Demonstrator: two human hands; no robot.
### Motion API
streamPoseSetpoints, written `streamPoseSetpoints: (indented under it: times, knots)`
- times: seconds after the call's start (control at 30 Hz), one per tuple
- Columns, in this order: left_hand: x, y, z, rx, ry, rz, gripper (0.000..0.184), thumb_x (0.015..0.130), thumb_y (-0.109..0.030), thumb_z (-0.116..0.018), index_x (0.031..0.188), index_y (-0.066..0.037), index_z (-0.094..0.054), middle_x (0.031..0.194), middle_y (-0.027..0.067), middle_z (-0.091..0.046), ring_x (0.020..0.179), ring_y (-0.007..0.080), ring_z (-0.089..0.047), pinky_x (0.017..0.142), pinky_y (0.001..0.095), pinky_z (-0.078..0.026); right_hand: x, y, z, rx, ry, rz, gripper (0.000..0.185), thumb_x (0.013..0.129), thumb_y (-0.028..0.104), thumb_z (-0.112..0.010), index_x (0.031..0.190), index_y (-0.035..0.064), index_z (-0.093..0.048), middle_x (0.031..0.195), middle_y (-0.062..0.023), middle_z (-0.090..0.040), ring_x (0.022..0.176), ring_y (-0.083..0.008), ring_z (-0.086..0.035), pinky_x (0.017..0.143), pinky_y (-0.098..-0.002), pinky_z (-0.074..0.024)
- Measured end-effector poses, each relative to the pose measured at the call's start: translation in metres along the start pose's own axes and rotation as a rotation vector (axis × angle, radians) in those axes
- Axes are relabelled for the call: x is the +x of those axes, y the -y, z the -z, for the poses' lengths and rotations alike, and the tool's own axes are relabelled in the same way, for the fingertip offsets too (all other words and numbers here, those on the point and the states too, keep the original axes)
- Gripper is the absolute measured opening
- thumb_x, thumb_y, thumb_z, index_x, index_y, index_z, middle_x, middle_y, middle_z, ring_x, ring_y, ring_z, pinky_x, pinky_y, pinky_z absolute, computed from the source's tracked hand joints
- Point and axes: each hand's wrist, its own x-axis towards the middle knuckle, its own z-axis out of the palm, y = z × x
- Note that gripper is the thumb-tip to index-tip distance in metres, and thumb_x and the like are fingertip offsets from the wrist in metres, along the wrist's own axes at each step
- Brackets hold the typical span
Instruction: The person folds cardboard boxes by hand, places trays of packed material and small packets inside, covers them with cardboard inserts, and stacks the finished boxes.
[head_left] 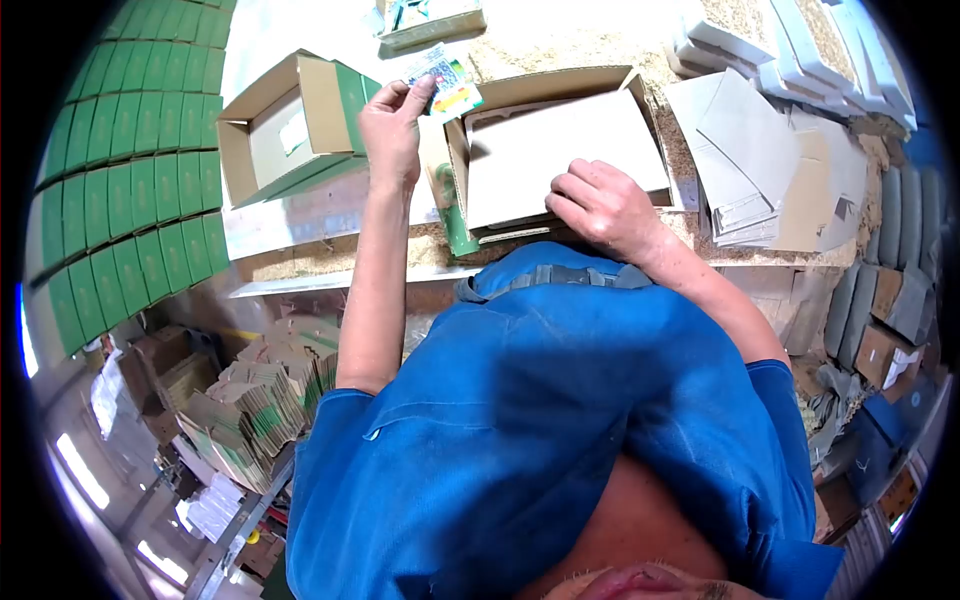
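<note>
My left hand [393, 130] is raised between two boxes, its thumb and fingers pinching a small printed leaflet [447, 88] in blue, white and orange. In front of me stands an open cardboard box [545, 88] with a pale cardboard sheet [520, 160] lying inside it. My right hand [608, 208] rests over the sheet's near right part with its fingers curled; the fingertips are partly hidden, so what they grip, if anything, does not show. At the left, a second open box [330, 110], green outside, lies tilted with a small light piece of paper [293, 133] inside.
Green boxes [130, 190] are stacked high on the left. A small tray [435, 28] of leaflets stands at the back. Flat cardboard sheets [745, 150] lie right of the box, with white foam-like blocks [800, 45] behind. Folded cartons [260, 400] stand below left.
</note>
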Motion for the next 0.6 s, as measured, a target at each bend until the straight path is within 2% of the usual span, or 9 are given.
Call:
streamPoseSetpoints:
  times: [0.07,0.17,0.2,0.23,0.3,0.33,0.47,0.57,0.6]
  knots:
    - [-0.008,0.001,0.0,0.025,0.009,0.002,0.015,0.086,-0.013,-0.075,0.084,0.0,-0.069,0.077,0.0034,-0.068,0.069,0.0058,-0.057,0.064,0.0208,-0.045,-0.002,0.004,0.001,0.09,0.036,-0.138,0.012,0.068,0.003,-0.064,0.08,0.0041,-0.061,0.081,-0.0058,-0.058,0.074,-0.0215,-0.057,0.061,-0.0324,-0.049]
    - [-0.016,-0.001,-0.007,0.027,0.039,-0.004,0.014,0.087,-0.012,-0.075,0.085,0.0,-0.069,0.077,0.0031,-0.067,0.07,0.0054,-0.057,0.065,0.0205,-0.046,-0.009,0.003,-0.009,0.123,0.005,-0.232,0.013,0.071,-0.001,-0.067,0.081,0.0049,-0.062,0.079,-0.0052,-0.057,0.072,-0.022,-0.056,0.059,-0.0331,-0.0482]
    - [-0.019,-0.002,-0.01,0.046,0.087,-0.009,0.013,0.087,-0.012,-0.074,0.085,0.0,-0.07,0.078,0.0031,-0.068,0.07,0.0055,-0.058,0.065,0.0204,-0.046,-0.011,0.007,-0.006,0.22,0.117,-0.355,0.025,0.067,0.002,-0.077,0.089,0.0055,-0.066,0.097,-0.0081,-0.062,0.091,-0.0262,-0.06,0.076,-0.0361,-0.0524]
    - [-0.021,-0.004,-0.013,0.066,0.138,-0.013,0.012,0.087,-0.011,-0.073,0.086,0.0,-0.07,0.078,0.0032,-0.068,0.07,0.0056,-0.058,0.065,0.0203,-0.047,-0.013,0.007,-0.006,0.217,0.115,-0.359,0.025,0.067,0.002,-0.077,0.089,0.0055,-0.066,0.097,-0.0081,-0.062,0.091,-0.0262,-0.06,0.076,-0.0361,-0.0524]
    - [-0.029,-0.01,-0.02,0.16,0.235,-0.018,0.012,0.089,-0.008,-0.07,0.094,0.003,-0.071,0.083,0.0049,-0.07,0.076,0.0072,-0.063,0.07,0.021,-0.051,-0.02,0.001,-0.007,0.352,0.172,-0.484,0.046,0.059,0.008,-0.085,0.103,0.0072,-0.069,0.127,-0.0129,-0.056,0.12,-0.0318,-0.051,0.101,-0.0411,-0.0453]
    - [-0.032,-0.013,-0.025,0.221,0.272,-0.019,0.013,0.089,-0.007,-0.069,0.095,0.004,-0.071,0.084,0.0055,-0.071,0.076,0.0073,-0.063,0.07,0.0216,-0.051,-0.027,-0.009,-0.014,0.459,0.339,-0.578,0.06,0.055,0.011,-0.086,0.112,0.0085,-0.069,0.146,-0.0168,-0.04,0.137,-0.0343,-0.034,0.115,-0.0436,-0.0324]
    - [-0.041,-0.012,-0.046,0.566,0.417,-0.009,0.022,0.089,-0.002,-0.065,0.11,0.003,-0.067,0.089,0.0075,-0.071,0.078,0.0083,-0.064,0.072,0.0232,-0.053,-0.027,-0.021,-0.043,0.439,0.527,-0.659,0.074,0.058,0.015,-0.086,0.126,0.0053,-0.06,0.155,-0.0195,-0.026,0.145,-0.0387,-0.02,0.117,-0.0455,-0.0301]
    - [-0.045,-0.005,-0.064,0.695,0.529,-0.037,0.042,0.086,0.001,-0.064,0.127,-0.005,-0.06,0.088,0.0109,-0.071,0.078,0.0125,-0.066,0.073,0.0287,-0.054,-0.003,-0.02,-0.016,0.718,0.527,-0.77,0.052,0.071,0.012,-0.08,0.119,0.0007,-0.063,0.142,-0.0166,-0.047,0.13,-0.0319,-0.048,0.11,-0.0396,-0.0398]
    - [-0.049,-0.006,-0.068,0.863,0.558,-0.071,0.047,0.084,0.0,-0.065,0.129,-0.006,-0.058,0.087,0.0128,-0.07,0.077,0.0155,-0.067,0.075,0.0304,-0.054,0.0,-0.018,-0.001,0.72,0.521,-0.775,0.052,0.071,0.012,-0.08,0.119,0.0007,-0.063,0.142,-0.0166,-0.047,0.13,-0.0319,-0.048,0.11,-0.0396,-0.0398]
